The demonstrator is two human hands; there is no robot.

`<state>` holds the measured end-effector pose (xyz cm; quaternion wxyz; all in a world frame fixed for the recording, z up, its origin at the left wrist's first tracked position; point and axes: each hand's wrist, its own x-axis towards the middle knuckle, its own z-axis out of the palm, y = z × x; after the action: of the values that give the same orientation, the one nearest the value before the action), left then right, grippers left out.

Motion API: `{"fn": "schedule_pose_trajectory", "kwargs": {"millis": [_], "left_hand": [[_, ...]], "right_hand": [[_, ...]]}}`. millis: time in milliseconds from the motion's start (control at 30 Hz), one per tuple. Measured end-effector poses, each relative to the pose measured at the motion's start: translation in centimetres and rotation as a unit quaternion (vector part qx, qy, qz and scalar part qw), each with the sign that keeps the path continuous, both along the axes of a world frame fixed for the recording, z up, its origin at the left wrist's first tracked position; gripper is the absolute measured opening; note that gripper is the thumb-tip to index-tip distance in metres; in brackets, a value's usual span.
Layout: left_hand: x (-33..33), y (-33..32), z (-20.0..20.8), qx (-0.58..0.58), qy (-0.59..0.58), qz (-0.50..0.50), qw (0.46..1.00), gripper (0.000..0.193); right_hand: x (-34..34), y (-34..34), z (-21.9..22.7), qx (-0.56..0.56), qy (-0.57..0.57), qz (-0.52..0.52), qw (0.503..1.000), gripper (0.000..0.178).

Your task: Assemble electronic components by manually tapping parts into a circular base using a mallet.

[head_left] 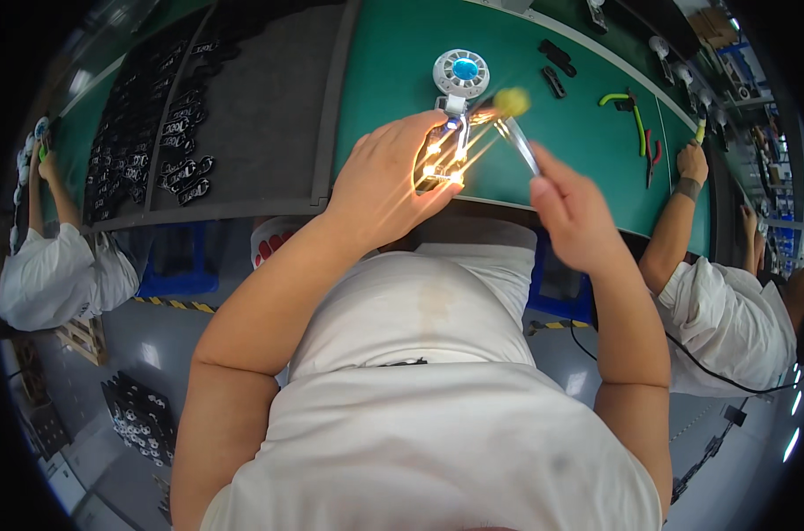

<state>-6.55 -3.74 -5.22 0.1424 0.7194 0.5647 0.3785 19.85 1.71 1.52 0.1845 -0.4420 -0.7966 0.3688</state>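
My left hand (386, 173) grips a small black part (444, 155) that shines with bright warm light, held just above the front edge of the green table (393, 62). My right hand (572, 211) pinches metal tweezers (518, 143) whose tips point up toward the lit part. A small yellow blob (511, 101) shows just above the tweezers' tips. Right behind the part stands a round white lamp with a blue centre (461, 73).
A dark grey tray (252, 106) with rows of several black parts (154, 133) lies at the left. Green-handled cutters (634, 108), red pliers (653, 155) and small black pieces (557, 57) lie at the right. Persons in white work on both sides.
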Motion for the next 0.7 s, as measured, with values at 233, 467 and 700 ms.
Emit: {"fn": "schedule_pose_trajectory", "kwargs": {"millis": [233,467,700], "left_hand": [[0.2,0.3,-0.5,0.0,0.055,-0.017,0.998,0.058],[0.4,0.5,-1.0,0.012,0.063,0.0,0.998,0.055],[0.5,0.5,-1.1,0.036,0.068,0.005,0.997,0.054]], "right_hand": [[0.9,2.8,-3.2,-0.153,0.173,-0.193,0.953,0.047],[1.0,2.6,-3.8,-0.121,0.225,-0.173,0.951,0.048],[1.2,2.4,-3.9,-0.115,0.22,-0.154,0.956,0.048]]}}
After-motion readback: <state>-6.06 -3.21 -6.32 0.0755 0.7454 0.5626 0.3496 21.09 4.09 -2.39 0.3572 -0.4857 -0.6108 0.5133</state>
